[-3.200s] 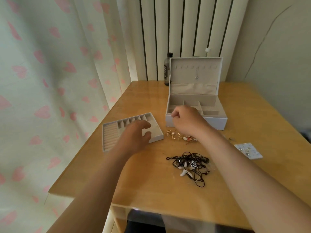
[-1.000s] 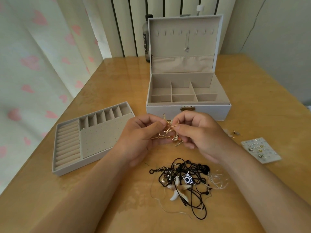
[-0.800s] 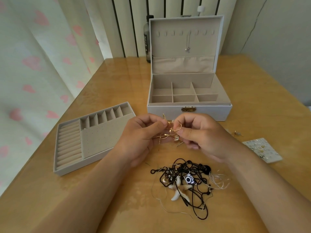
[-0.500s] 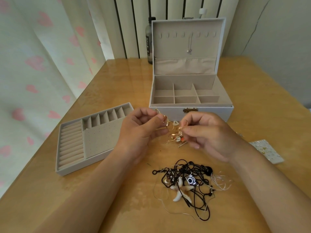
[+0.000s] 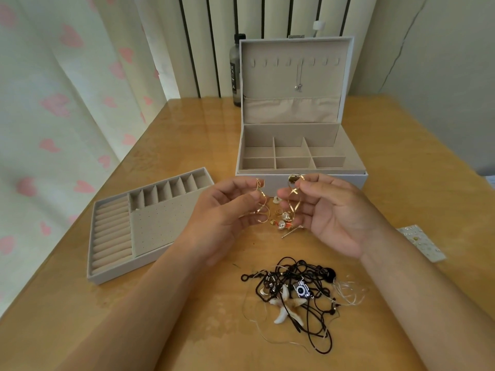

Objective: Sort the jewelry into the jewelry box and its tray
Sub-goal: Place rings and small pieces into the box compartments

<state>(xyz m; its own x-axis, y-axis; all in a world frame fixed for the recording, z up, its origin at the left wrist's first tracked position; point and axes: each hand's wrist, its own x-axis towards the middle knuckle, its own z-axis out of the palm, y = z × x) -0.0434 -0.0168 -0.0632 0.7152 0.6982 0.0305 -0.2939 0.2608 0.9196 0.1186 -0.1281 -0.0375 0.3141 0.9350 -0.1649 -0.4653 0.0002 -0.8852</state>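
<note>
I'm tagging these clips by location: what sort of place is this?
Probably a room in a home, perhaps a bedroom: a wooden table beside a heart-print curtain, with an open jewelry box and a tangle of necklaces laid out on it.

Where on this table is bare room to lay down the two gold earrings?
Bare tabletop lies between the tray and the jewelry box, and right of that box. Crowded: the small jewelry pile before it and the black cords nearer you.

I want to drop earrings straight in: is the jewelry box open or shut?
Open: the jewelry box has its lid upright, and its divided compartments show.
</note>
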